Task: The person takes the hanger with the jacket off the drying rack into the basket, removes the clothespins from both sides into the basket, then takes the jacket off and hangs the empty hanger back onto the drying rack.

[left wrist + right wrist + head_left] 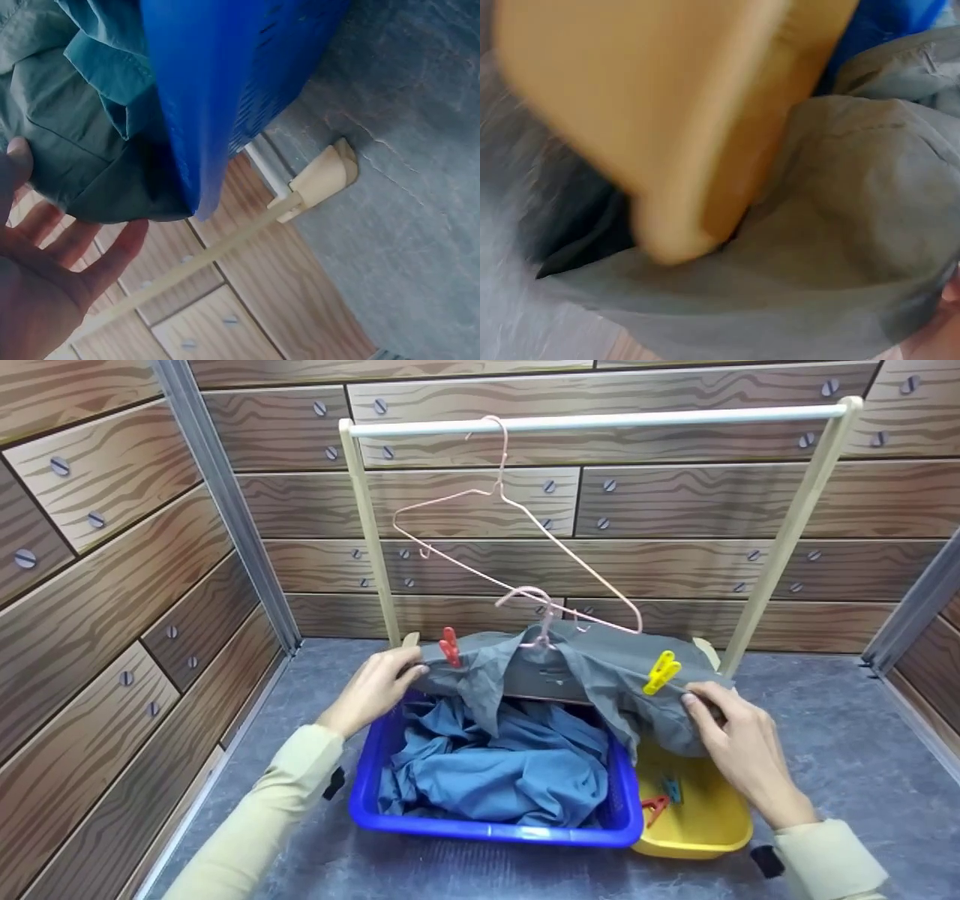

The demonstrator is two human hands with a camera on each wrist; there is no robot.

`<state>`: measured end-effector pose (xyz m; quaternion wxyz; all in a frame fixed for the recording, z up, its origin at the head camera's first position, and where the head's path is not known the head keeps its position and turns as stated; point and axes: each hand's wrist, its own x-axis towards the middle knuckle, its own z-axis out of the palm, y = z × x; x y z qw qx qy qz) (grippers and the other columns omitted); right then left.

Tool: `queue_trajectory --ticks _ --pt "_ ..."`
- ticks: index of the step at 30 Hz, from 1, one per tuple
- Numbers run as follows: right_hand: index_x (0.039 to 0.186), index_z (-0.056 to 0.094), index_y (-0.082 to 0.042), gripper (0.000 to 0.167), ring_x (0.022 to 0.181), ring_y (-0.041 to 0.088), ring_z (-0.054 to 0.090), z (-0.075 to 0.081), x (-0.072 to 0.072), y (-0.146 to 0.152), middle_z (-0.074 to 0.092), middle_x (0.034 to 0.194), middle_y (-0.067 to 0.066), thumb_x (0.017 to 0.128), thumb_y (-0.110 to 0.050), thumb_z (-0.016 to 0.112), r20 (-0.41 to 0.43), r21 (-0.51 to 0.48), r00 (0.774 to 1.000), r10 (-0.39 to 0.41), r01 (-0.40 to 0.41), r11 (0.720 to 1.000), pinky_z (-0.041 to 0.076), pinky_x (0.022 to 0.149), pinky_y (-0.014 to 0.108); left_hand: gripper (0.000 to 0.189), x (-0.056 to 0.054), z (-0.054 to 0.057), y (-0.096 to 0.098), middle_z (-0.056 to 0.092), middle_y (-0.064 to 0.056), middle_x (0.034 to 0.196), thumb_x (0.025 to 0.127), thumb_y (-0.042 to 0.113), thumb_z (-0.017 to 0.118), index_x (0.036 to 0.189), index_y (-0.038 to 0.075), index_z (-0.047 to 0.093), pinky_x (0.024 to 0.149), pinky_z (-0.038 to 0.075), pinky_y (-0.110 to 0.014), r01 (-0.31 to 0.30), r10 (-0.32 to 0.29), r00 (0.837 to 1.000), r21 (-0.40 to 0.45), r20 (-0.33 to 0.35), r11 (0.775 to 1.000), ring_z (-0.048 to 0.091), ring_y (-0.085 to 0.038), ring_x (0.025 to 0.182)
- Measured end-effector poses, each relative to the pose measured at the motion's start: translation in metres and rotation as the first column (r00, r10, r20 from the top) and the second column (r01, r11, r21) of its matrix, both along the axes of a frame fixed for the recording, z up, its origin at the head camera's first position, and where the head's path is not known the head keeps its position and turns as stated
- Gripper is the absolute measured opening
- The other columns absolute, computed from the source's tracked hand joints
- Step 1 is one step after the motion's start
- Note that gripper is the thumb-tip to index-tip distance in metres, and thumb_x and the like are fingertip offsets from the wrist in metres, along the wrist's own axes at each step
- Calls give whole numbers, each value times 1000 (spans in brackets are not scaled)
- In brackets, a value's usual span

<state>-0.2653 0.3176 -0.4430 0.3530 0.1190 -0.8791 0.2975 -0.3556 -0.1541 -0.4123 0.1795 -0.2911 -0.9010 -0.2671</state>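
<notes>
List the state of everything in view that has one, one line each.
Left hand, pinching the grey garment
Right hand, pinching the garment's other side
Grey garment, creased, on the lower hanger
Lower hanger, hook off the rail
Upper hanger, bare, hung on the rail
Red clip, clamped on the garment
Yellow clip, clamped likewise
Blue basket, holding crumpled blue cloth
Yellow tub, holding loose clips

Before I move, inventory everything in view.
basket: one, blue, centre
cloth heap: one, blue, in basket
tub: one, yellow, right of basket
garment: one, grey, across basket's far side
rack: one, pale, behind
hangers: two, pink, on rack, in garment
red pegs: two, red, on garment, in tub
yellow peg: one, yellow, on garment
teal peg: one, teal, in tub
walls: three, brown, around
floor: one, grey, beneath
sleeves: two, pale, foreground
left grip: one, bare, garment's left
right grip: one, bare, garment's right
</notes>
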Motion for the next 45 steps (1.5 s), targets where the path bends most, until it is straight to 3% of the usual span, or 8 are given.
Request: queue_trajectory --ticks 5,9,13,21,27,33,38,45 --pt "100 73 -21 10 81 18 61 2 3 -10 70 91 -5 94 -27 68 18 -60 1000 -25 26 998 39 73 28 12 10 -5 -12 48 1 80 100 14 56 89 11 54 68 42 -38 -11 13 999 55 -42 998 48 -19 74" --pt "103 74 -15 12 89 18 62 4 6 -18 71 97 -2 95 -21 67 13 -116 1000 -23 25 993 39 79 20 11 17 -7 -21 46 -1 80 101 9 54 90 10 53 67 41 -38 -32 41 995 101 -88 994 46 -20 74" --pt "108 73 -14 15 98 17 62 7 10 -25 71 104 -1 97 -16 63 17 -177 999 -37 39 983 37 84 17 9 24 -7 -29 50 -1 82 100 8 54 91 10 55 66 41 -36 -91 107 989 143 -107 986 46 -19 73" --pt "107 76 -20 17 101 -4 58 8 17 -38 72 105 -2 94 -13 67 -26 -252 999 -22 15 968 38 86 12 6 45 -10 -40 59 -1 83 98 7 59 95 10 62 67 44 -35 -173 203 975 259 -94 950 51 -18 73" --pt "106 75 -16 17 96 0 61 7 28 -45 72 101 -1 94 -8 66 -25 -324 999 31 -37 945 41 82 13 10 62 -8 -46 67 -5 92 96 1 60 99 7 68 75 49 -37 -195 233 966 279 -110 940 61 -18 82" --pt "106 76 -15 18 91 2 63 6 35 -49 72 102 0 93 -5 66 23 -369 999 32 -21 929 43 77 12 11 75 -2 -45 68 -4 92 96 3 60 99 8 69 74 47 -36 -236 286 952 335 -108 912 61 -16 82" --pt "106 75 -12 17 90 3 63 7 37 -49 71 106 1 94 -5 66 79 -396 996 34 0 918 45 75 12 10 86 -3 -42 68 -4 95 96 4 60 101 8 69 74 47 -35 -263 308 949 368 -68 892 60 -16 82" --pt "107 73 -9 15 87 5 62 13 44 -55 70 104 4 96 -8 63 129 -403 989 73 -15 915 45 75 12 12 97 -14 -41 66 -1 90 97 6 61 105 10 69 69 43 -31 -351 354 932 429 76 833 55 -16 76"
